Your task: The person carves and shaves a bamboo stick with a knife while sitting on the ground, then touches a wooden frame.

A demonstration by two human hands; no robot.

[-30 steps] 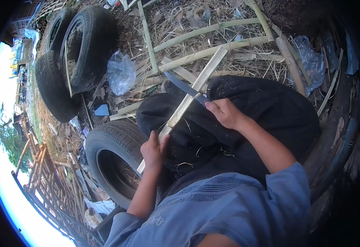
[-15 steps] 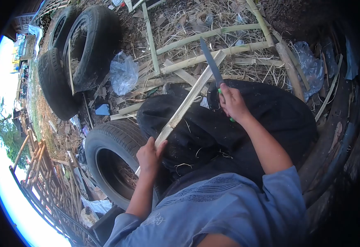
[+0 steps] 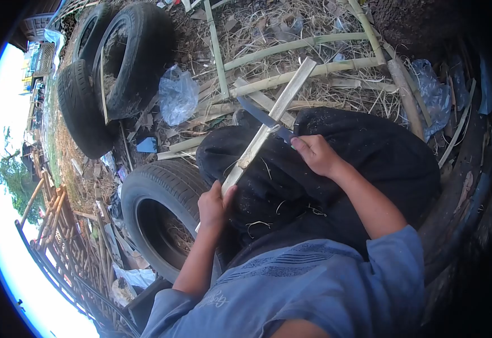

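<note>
"Bamboo strip (image 3: 285, 98): where, and how does it look?"

"Gripped in my left hand (image 3: 214, 205) near its lower end, slanting over my trousers (image 3: 364, 163): pale, straight, roughened at one joint. The knife (image 3: 257, 112) crosses it, clenched in my right hand (image 3: 318, 156)."

Place: an outdoor yard (image 3: 406, 25)
Daylight: bright sky (image 3: 1, 101) far left of the left fingers (image 3: 216, 190)
Car tyre (image 3: 170, 177): just left of them
Ground: dry straw (image 3: 319, 52) beyond the right fingers (image 3: 303, 147)
</note>
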